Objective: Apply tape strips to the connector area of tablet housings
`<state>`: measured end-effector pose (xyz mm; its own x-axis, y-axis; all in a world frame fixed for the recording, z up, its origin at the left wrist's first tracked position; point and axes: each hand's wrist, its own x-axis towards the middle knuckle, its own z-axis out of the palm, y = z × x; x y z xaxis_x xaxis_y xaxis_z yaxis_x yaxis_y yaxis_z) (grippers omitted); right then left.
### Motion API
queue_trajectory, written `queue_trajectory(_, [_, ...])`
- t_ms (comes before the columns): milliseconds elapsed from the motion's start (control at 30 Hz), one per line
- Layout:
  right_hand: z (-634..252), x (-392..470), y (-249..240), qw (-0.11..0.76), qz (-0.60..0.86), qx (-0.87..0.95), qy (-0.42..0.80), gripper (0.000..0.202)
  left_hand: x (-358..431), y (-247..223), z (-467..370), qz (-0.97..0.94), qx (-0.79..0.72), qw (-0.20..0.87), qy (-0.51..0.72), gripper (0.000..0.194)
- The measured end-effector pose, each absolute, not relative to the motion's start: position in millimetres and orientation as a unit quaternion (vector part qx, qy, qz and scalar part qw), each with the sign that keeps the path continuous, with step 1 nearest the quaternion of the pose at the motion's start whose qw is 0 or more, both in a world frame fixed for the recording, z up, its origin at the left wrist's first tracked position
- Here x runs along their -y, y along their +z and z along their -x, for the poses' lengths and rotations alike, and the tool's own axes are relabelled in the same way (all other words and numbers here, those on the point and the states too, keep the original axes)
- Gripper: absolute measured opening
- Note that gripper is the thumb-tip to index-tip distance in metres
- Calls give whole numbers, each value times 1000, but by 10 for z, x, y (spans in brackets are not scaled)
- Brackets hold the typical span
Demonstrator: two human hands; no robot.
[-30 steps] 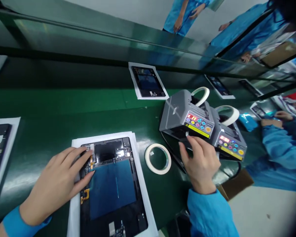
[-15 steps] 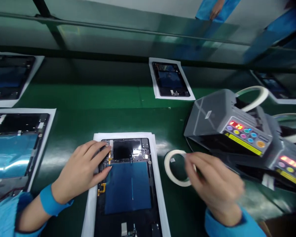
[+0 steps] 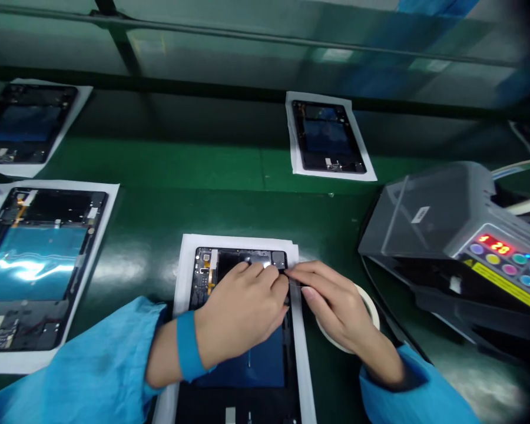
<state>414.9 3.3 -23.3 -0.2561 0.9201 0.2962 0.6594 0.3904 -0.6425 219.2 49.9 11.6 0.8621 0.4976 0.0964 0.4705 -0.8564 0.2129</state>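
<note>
An opened tablet (image 3: pixel 241 403) with a dark blue panel (image 3: pixel 265 362) lies on a white sheet (image 3: pixel 307 377) in front of me. My left hand (image 3: pixel 242 309) reaches across its upper part with fingers curled toward the right edge; what its fingertips hold is hidden. Just beside that edge, my right hand (image 3: pixel 340 306) is closed in a pinch, its fingertips close to the left hand's. A thin pale line shows at the right fingertips, too fine to name. Partly under the right hand lies a roll of whitish tape (image 3: pixel 371 306).
A grey tape dispenser (image 3: pixel 428 218) with a lit display stands at the right, its cable running along the table. Another opened tablet (image 3: pixel 88 247) lies on a sheet at the left. Farther back are a tablet (image 3: pixel 331 141) and another tablet (image 3: pixel 30 123) on white sheets.
My left hand has moved from the tablet's upper left to its upper right. My right hand has come left from the tape roll to the tablet's edge. The view has shifted.
</note>
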Motion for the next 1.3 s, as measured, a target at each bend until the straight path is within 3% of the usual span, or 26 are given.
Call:
queue_trajectory(200, [-4198,-46,-263,326,481,780,230,30,-572,17,-2182,-966,-228,106,67,21])
queue_trajectory(367, [-4165,-25,-240,265,472,824,169,32,-558,35,-2106,-972,-213,53,80,13])
queue_trajectory(500, [-4122,10,-226,209,479,849,82,33,-535,18,-2038,-977,-194,12,87,22])
queue_trajectory(767, [-4073,35,-218,184,467,865,4,34,-543,-14,-1944,-981,-177,-14,79,28])
queue_trajectory(867, [-4069,49,-220,175,473,864,11,32,-543,-28,-1938,-983,-168,-18,71,27])
queue_trajectory(1100, [-4146,58,-308,243,460,847,107,34,-539,-68,-1925,-979,-185,18,86,27])
queue_trajectory(1300, [-4144,44,-314,234,463,849,101,33,-565,-65,-1896,-982,-176,19,73,31])
